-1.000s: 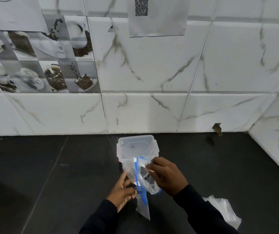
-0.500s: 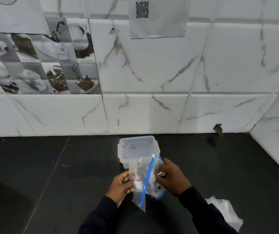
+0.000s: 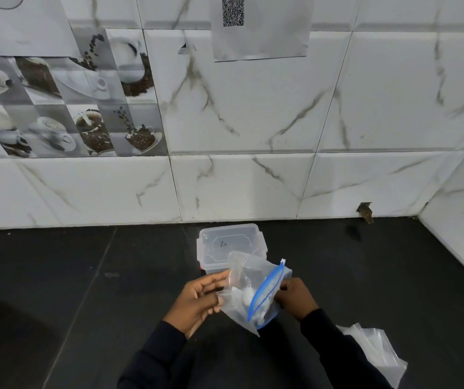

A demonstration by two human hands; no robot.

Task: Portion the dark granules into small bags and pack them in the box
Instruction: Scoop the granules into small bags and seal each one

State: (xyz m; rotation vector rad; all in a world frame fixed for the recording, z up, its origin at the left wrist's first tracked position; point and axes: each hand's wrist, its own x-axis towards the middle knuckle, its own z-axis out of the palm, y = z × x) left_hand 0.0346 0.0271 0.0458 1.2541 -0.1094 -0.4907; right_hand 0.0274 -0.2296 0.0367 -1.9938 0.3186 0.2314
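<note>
A clear zip bag with a blue zip strip hangs tilted above the dark counter, held between both hands. My left hand pinches its left edge; my right hand grips its right side by the zip. Something white and something dark show through the plastic; I cannot tell what they are. Just behind the bag stands a clear plastic box with its lid on, partly covered by the bag.
A heap of empty clear bags lies on the black counter at the lower right, beside my right sleeve. The white tiled wall runs close behind the box and turns a corner at the right.
Both hands have turned the bag: the blue zip strip swung from leaning left to leaning right, and my hands moved slightly apart. The box has not moved.
</note>
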